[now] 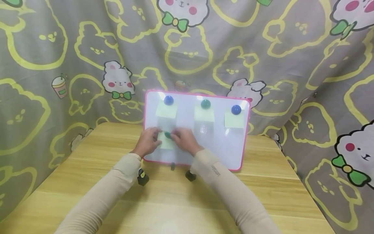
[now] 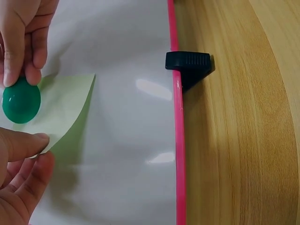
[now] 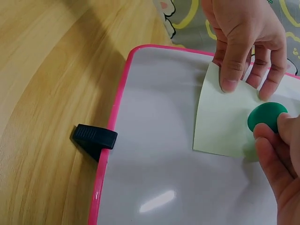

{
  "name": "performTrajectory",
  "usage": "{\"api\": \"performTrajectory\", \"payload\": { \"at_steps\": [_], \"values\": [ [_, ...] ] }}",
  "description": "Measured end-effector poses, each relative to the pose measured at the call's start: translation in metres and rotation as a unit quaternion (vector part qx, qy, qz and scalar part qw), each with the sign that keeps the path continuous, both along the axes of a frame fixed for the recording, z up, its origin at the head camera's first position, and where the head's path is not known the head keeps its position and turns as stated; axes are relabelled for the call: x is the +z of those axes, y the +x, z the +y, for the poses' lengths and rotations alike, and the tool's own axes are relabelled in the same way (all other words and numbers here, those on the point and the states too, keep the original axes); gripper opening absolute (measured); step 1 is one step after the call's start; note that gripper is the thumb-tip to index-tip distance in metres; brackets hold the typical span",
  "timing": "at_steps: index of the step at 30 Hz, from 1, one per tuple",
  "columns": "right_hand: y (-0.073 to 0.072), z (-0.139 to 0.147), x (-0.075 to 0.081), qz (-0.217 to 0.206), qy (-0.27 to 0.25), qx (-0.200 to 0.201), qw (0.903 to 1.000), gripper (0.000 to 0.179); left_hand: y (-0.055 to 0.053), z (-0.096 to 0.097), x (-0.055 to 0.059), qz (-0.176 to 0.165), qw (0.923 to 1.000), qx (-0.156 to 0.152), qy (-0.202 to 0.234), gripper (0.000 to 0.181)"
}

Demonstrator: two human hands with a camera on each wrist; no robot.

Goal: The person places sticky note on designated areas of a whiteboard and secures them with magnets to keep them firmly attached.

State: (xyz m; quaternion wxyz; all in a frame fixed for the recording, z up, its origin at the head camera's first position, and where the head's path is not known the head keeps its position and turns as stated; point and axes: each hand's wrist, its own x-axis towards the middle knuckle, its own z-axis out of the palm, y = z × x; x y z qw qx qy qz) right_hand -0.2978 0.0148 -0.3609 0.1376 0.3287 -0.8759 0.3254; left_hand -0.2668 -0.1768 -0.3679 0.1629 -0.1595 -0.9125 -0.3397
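A pale green sticky note (image 3: 220, 117) lies against the left part of a pink-framed whiteboard (image 1: 225, 146). My left hand (image 1: 148, 140) pinches the note's edge between thumb and fingers; in the left wrist view one corner curls off the board. Between the thumb and fingers of my right hand (image 1: 187, 139) is a round green magnet (image 2: 21, 100), held over the upper part of the note. Above, three more notes hang in a row: one under a blue magnet (image 1: 168, 100), one under a second green magnet (image 1: 205, 104), one under another blue magnet (image 1: 236, 110).
The whiteboard leans back on a wooden table (image 1: 163, 208), with a black clip-like foot (image 2: 188, 61) on its lower edge. Behind and at both sides hangs a grey curtain (image 1: 140, 58) with cartoon prints. Dark wrist devices (image 1: 143, 178) sit under the sleeves.
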Motion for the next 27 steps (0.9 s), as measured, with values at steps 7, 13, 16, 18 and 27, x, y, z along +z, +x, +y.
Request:
{"api": "performTrajectory", "payload": {
  "at_steps": [7, 13, 16, 18, 27],
  "values": [
    [0.0, -0.006, 0.002, 0.005, -0.01, -0.01, 0.9999, 0.01, -0.001, -0.002, -0.002, 0.002, 1.0, -0.002, 0.01, 0.04],
    [-0.002, -0.01, 0.004, -0.004, -0.016, -0.02, 0.9997, 0.01, 0.001, -0.003, -0.002, 0.003, 1.0, 0.006, 0.004, 0.04],
    [-0.002, -0.012, 0.003, 0.0, -0.02, -0.024, 0.9995, 0.009, 0.001, -0.003, -0.004, 0.004, 0.9999, 0.008, 0.006, 0.039],
    [-0.002, -0.013, 0.003, -0.001, -0.026, -0.027, 0.9993, 0.009, 0.001, -0.004, -0.005, 0.006, 0.9999, 0.01, 0.007, 0.038],
    [-0.004, -0.015, 0.004, 0.0, -0.04, -0.048, 0.9981, 0.009, -0.001, -0.001, -0.002, 0.001, 0.9999, 0.009, 0.008, 0.036]
  ]
}}
